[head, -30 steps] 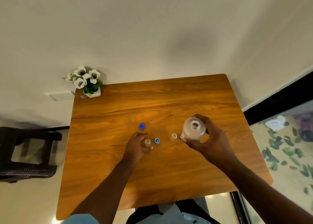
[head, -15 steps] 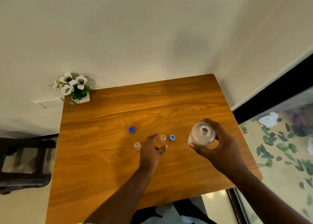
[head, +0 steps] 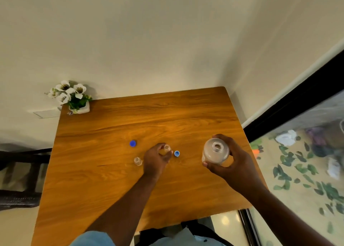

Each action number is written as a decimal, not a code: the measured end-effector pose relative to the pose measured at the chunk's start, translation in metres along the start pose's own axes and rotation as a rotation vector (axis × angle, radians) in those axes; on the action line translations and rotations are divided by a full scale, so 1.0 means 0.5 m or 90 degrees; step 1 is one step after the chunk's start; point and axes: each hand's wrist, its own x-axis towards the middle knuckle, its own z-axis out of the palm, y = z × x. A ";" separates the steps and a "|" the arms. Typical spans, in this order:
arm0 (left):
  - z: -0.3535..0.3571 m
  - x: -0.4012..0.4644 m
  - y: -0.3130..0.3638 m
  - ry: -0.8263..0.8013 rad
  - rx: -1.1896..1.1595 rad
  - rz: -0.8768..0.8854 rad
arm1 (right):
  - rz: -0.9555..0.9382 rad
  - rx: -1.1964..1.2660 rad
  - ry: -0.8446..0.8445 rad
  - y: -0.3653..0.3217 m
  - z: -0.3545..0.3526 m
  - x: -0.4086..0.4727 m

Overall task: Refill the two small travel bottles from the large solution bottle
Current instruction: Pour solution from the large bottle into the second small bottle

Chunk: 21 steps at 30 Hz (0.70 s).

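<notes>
Fingers (head: 168,155) of the left hand (head: 155,160) curl round one small clear travel bottle (head: 167,148) at mid-frame, while the right hand (head: 230,163) grips the large uncapped clear solution bottle (head: 216,152) upright above the wooden counter (head: 111,180), so pouring looks not yet begun.

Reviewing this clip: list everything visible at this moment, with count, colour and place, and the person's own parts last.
large bottle: 1, clear, uncapped, held above the table's right side
small bottles: 2, clear, uncapped; one in the left hand, one standing to its left
caps: 2, blue; one far left of the bottles, one right of the held small bottle
table: 1, brown wood, centre
flower pot: 1, white flowers, table's far left corner
chair: 1, dark, left of the table
left hand: grips a small bottle
right hand: grips the large bottle
</notes>
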 end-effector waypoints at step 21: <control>-0.436 -0.122 0.468 -0.029 -0.388 0.327 | -0.410 -0.092 0.039 -0.419 -0.105 0.175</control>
